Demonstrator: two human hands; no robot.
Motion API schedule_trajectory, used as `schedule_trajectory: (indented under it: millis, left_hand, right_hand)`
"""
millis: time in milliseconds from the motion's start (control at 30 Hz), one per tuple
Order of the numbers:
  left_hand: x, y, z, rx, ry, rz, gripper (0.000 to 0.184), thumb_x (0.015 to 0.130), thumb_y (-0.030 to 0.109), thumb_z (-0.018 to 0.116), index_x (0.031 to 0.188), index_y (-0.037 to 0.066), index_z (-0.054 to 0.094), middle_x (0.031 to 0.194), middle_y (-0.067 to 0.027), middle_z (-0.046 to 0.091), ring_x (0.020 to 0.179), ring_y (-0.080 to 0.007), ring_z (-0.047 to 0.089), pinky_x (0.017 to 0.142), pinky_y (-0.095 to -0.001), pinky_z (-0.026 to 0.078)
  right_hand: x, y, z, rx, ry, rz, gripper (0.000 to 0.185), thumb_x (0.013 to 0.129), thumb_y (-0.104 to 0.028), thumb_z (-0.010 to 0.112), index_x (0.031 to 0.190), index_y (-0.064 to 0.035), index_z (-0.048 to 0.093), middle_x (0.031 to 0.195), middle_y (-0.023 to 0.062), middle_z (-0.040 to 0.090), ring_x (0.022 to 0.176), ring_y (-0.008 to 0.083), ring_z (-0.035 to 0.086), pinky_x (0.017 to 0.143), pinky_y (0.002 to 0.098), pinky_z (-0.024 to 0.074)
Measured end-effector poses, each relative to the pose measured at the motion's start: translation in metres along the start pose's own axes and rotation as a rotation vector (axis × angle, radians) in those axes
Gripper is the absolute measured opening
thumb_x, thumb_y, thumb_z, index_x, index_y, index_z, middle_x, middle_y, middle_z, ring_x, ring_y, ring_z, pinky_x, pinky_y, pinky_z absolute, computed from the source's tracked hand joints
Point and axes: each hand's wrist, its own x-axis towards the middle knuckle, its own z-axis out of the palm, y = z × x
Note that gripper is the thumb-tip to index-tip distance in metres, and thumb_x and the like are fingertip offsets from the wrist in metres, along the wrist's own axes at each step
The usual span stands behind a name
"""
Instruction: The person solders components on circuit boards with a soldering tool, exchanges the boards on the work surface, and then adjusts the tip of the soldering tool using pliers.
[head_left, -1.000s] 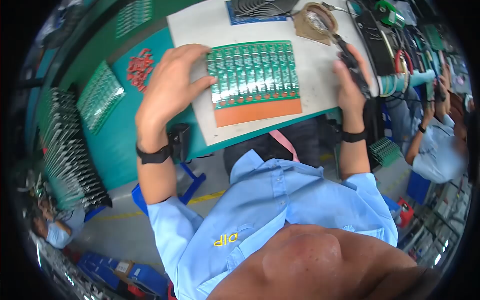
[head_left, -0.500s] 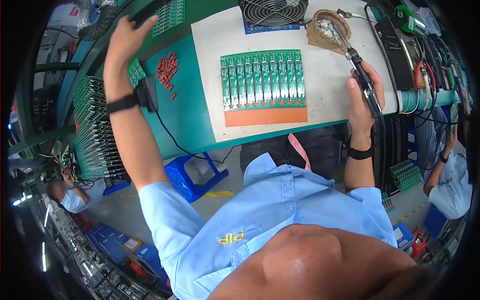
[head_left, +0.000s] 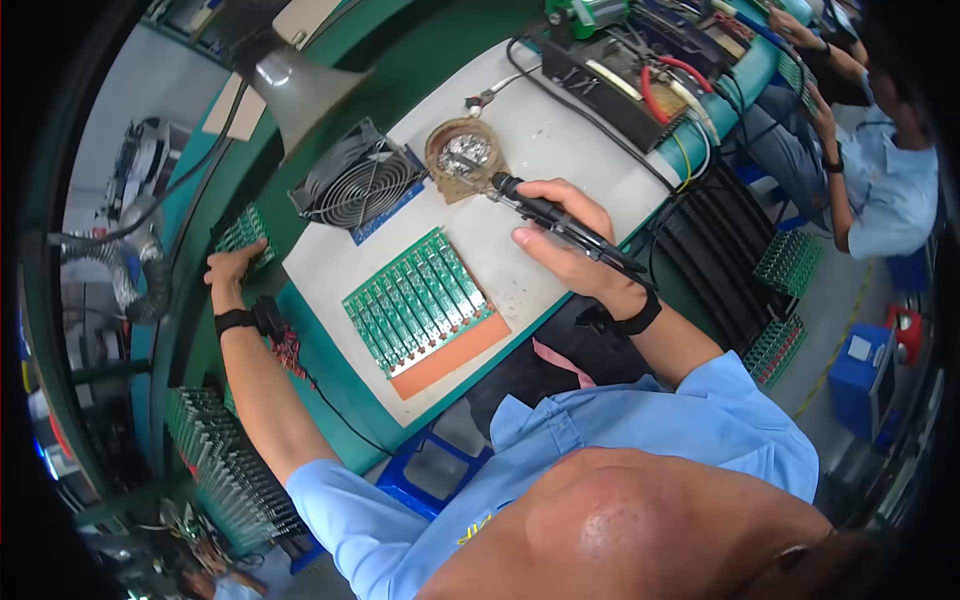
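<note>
My right hand grips a black-handled soldering iron, its front end reaching over a round brown pot with shiny silvery material inside. My left hand is at the far left of the bench, its fingers closed at the lower edge of a green circuit board panel; part of the grip is hidden. Between the hands, a larger green circuit board panel of several long strips lies on the white sheet. An orange strip lies along its near edge.
A black fan stands behind the panel, beside the pot. Upright boards fill a rack at left. Small red parts lie near my left forearm. A black tool box with cables is at right. A co-worker sits beyond.
My left hand has come down onto the far circuit board panel. The iron is still in my right hand at the pot. The whole view has turned, bringing a funnel-shaped hood into sight.
</note>
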Motion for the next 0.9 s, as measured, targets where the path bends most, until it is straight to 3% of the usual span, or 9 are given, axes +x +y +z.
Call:
schedule_trajectory:
  millis: [100, 200, 333, 400, 433, 467, 533, 600, 900]
  left_hand:
    - [0.003, -0.001, -0.003, 0.035, 0.078, -0.031, 0.107, 0.068, 0.059, 0.085, 0.132, -0.019, 0.048, 0.133, -0.0300, 0.058, 0.118, -0.0384, 0.060, 0.102, -0.0432, 0.046]
    - [0.040, -0.043, 0.000, -0.673, -0.100, -0.040, 0.088, 0.082, 0.050, 0.078, 0.131, -0.018, 0.051, 0.132, -0.0257, 0.060, 0.118, -0.0347, 0.061, 0.103, -0.0427, 0.045]
    - [0.014, -0.080, -0.033, -0.773, 0.069, -0.083, 0.072, 0.094, 0.042, 0.068, 0.131, -0.017, 0.052, 0.132, -0.0228, 0.061, 0.118, -0.0322, 0.061, 0.100, -0.0416, 0.046]
    - [-0.030, -0.082, -0.067, -0.926, -0.007, 0.121, 0.067, 0.099, 0.042, 0.060, 0.132, -0.016, 0.052, 0.128, -0.0220, 0.063, 0.114, -0.0286, 0.062, 0.095, -0.0396, 0.048]
    - [-0.049, -0.127, -0.079, -0.594, 0.272, 0.161, 0.061, 0.101, 0.040, 0.056, 0.134, -0.011, 0.053, 0.127, -0.0200, 0.065, 0.117, -0.0246, 0.062, 0.095, -0.0362, 0.047]
    - [-0.115, -0.109, -0.115, -0.672, 0.150, 0.237, 0.054, 0.102, 0.039, 0.055, 0.131, -0.006, 0.056, 0.120, -0.0170, 0.067, 0.113, -0.0213, 0.062, 0.096, -0.0342, 0.046]
    - [-0.176, -0.127, -0.137, -0.508, 0.479, 0.414, 0.044, 0.103, 0.036, 0.054, 0.123, -0.003, 0.059, 0.103, -0.0096, 0.067, 0.096, -0.0148, 0.057, 0.088, -0.0291, 0.045]
    - [-0.240, -0.161, -0.162, -0.709, 0.296, 0.420, 0.035, 0.104, 0.026, 0.055, 0.125, -0.002, 0.059, 0.104, -0.0084, 0.068, 0.098, -0.0143, 0.060, 0.089, -0.0264, 0.045]
    - [-0.459, -0.291, -0.196, -0.234, 0.523, 0.241, 0.018, 0.098, 0.005, 0.059, 0.114, 0.002, 0.067, 0.103, -0.0086, 0.069, 0.095, -0.0184, 0.065, 0.085, -0.0296, 0.050]
  right_hand:
    - [-0.001, 0.002, 0.001, 0.004, 0.027, -0.031, 0.039, 0.082, -0.001, 0.075, 0.120, -0.0007, 0.062, 0.105, 0.0072, 0.064, 0.088, 0.0109, 0.060, 0.079, 0.0250, 0.0496]
    - [-0.002, 0.002, -0.001, -0.001, 0.029, -0.052, 0.038, 0.083, -0.003, 0.075, 0.119, -0.0011, 0.062, 0.106, 0.0067, 0.064, 0.089, 0.0115, 0.060, 0.079, 0.0254, 0.0496]
    - [-0.003, -0.001, -0.005, -0.039, 0.034, -0.035, 0.038, 0.084, -0.006, 0.075, 0.119, -0.0021, 0.063, 0.108, 0.0059, 0.065, 0.092, 0.0128, 0.061, 0.083, 0.0267, 0.0494]
    - [-0.004, 0.001, -0.004, -0.065, 0.017, 0.008, 0.037, 0.085, -0.008, 0.075, 0.120, -0.0025, 0.064, 0.111, 0.0055, 0.066, 0.095, 0.0138, 0.061, 0.086, 0.0280, 0.0490]
    - [-0.007, 0.008, 0.010, -0.102, 0.002, -0.019, 0.037, 0.086, -0.009, 0.074, 0.121, -0.0026, 0.064, 0.112, 0.0059, 0.066, 0.097, 0.0138, 0.061, 0.089, 0.0285, 0.0482]
    - [-0.004, 0.015, 0.003, -0.164, 0.042, -0.042, 0.036, 0.088, -0.009, 0.072, 0.122, -0.0027, 0.064, 0.114, 0.0062, 0.066, 0.100, 0.0139, 0.060, 0.091, 0.0290, 0.0474]
    - [0.001, 0.017, 0.008, -0.202, 0.062, -0.107, 0.034, 0.092, -0.011, 0.069, 0.124, -0.0016, 0.064, 0.113, 0.0053, 0.065, 0.103, 0.0135, 0.059, 0.093, 0.0296, 0.0465]
    - [0.000, 0.026, 0.010, -0.114, 0.058, -0.100, 0.035, 0.093, -0.013, 0.070, 0.125, 0.0000, 0.062, 0.109, 0.0040, 0.065, 0.097, 0.0109, 0.060, 0.087, 0.0259, 0.0472]
    - [0.003, 0.034, 0.007, 0.034, 0.043, -0.048, 0.037, 0.095, -0.017, 0.070, 0.127, -0.0004, 0.061, 0.097, 0.0019, 0.065, 0.079, 0.0064, 0.056, 0.071, 0.0221, 0.0453]
